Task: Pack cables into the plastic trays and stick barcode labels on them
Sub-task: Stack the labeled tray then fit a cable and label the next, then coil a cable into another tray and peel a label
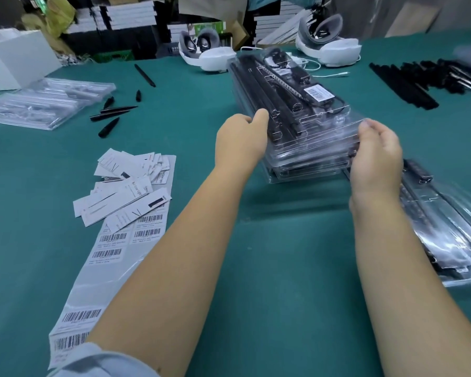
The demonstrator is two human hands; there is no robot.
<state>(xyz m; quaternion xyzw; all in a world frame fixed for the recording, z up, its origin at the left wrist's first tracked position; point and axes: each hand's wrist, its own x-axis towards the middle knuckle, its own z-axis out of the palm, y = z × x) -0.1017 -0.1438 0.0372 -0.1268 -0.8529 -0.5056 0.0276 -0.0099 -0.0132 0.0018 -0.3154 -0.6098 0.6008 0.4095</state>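
Over at the far left edge of the green table [191, 110], a heap of empty clear trays [46, 103] lies beside a white box [17, 58]. Just right of them sit a few loose black pointed pieces [112, 115] and a black pen [144, 75]. Nearer you on the left, a long strip of barcode labels [106, 257] runs toward the near edge, with a scatter of small white printed cards [131, 183] piled over its far end.

Your left hand [241, 141] grips the near left corner of the tray stack [305, 131], thumb on top and the other fingers curled out of sight beneath. That stack stands in the middle of the table: several clear plastic trays piled up, their near edges fanned slightly. The top one holds long black bars along its left side and a coiled black cable on the right, and a white barcode sticker [317, 93] is already on it.

Your right hand [375, 156] clasps the stack's near right corner, thumb above and fingers curled round the edges.

Behind the stack, by the far edge, rest two white headsets [210, 54] with grey padding. To the right, more packed trays [446, 227] lie partly under your right forearm, and a pile of loose black bars [408, 83] sits toward the far right corner.
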